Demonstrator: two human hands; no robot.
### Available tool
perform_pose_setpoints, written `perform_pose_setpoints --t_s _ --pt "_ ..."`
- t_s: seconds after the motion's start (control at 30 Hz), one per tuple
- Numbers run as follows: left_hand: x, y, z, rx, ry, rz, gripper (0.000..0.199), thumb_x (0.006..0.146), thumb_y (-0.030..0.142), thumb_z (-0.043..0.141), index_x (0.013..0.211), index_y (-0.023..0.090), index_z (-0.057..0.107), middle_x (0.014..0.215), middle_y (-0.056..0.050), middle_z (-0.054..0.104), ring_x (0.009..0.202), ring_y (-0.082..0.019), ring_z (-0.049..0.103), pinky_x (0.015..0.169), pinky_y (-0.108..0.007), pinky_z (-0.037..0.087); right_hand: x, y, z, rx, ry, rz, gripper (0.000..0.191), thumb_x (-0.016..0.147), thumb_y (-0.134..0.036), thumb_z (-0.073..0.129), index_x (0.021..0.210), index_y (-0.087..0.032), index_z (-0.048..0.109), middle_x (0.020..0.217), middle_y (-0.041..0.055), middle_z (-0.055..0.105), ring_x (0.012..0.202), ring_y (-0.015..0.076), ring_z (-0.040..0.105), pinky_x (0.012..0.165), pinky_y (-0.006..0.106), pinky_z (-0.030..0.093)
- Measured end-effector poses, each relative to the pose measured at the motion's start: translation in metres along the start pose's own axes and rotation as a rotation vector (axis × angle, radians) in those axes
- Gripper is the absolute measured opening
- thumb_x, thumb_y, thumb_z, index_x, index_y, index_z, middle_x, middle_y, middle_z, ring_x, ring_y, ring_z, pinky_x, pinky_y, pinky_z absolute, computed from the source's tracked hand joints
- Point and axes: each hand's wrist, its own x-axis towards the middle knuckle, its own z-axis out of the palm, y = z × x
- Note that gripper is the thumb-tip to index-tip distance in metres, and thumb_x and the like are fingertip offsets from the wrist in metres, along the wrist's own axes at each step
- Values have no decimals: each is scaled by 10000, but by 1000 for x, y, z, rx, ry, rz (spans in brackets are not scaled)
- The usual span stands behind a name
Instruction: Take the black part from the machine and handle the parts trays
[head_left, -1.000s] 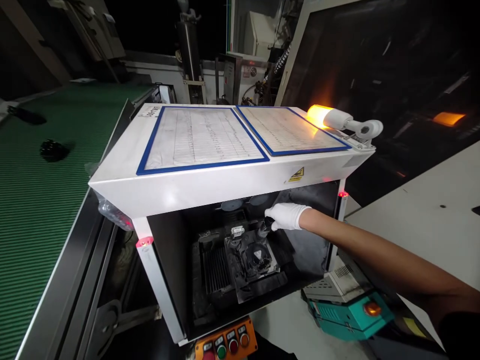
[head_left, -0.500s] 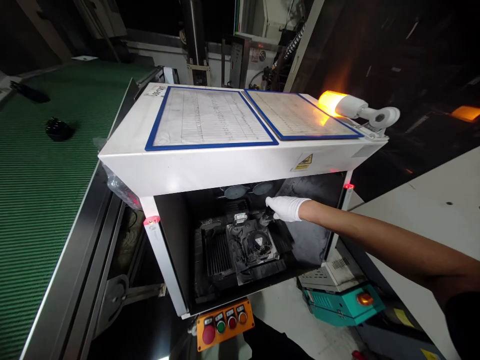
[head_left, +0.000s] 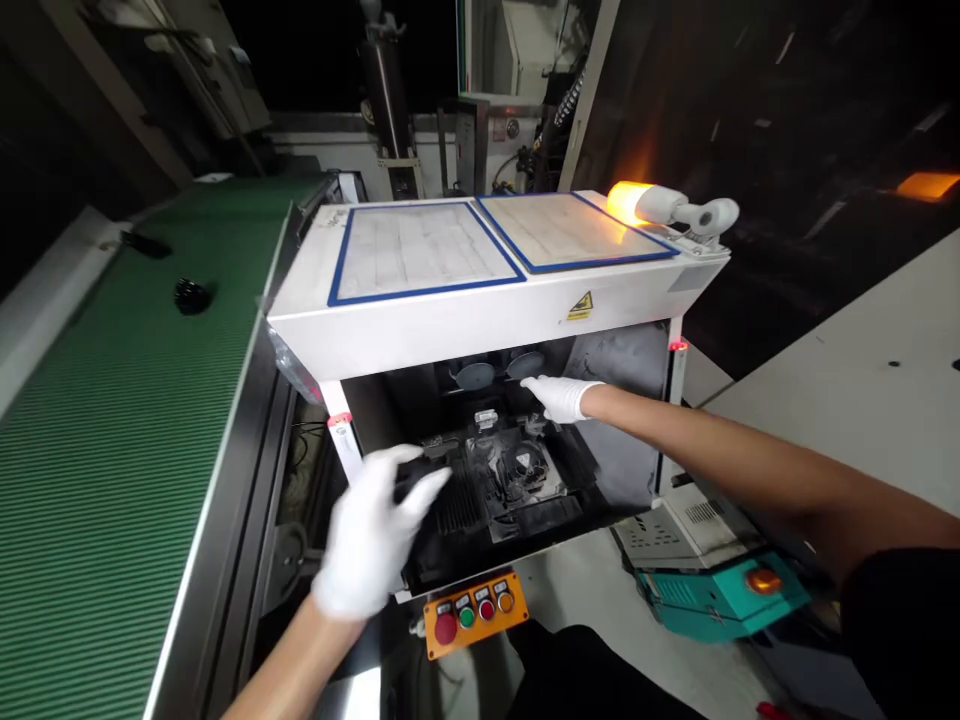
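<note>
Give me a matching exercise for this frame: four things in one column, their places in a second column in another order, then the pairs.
Things:
1. Right hand
2. Left hand
3. Amber lamp
4. Button box

Places:
A. on the white cabinet's top, right end
B. below the cabinet's opening
C. deep inside the opening, near the two round discs
D. in front of the opening, left side, holding a dark part

Pairs: 1-C, 2-D, 3-A, 4-B
</note>
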Motion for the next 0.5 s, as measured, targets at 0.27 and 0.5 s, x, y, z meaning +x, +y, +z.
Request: perform_pose_setpoints --t_s 0.27,0.5 --pt "99 7 112 183 -397 251 482 880 530 695 1214 197 597 1107 -72 692 973 -206 701 827 -294 555 -13 8 31 222 228 57 802 933 -119 681 1589 -103 220 1441 225 402 1107 350 610 956 410 533" --pt "131 8 115 340 -648 377 476 913 559 626 1199 180 598 1101 -95 687 952 -209 690 845 -302 528 -91 10 102 459 468 198 802 1015 -308 645 1612 -211 118 1529 76 349 1049 293 625 823 375 572"
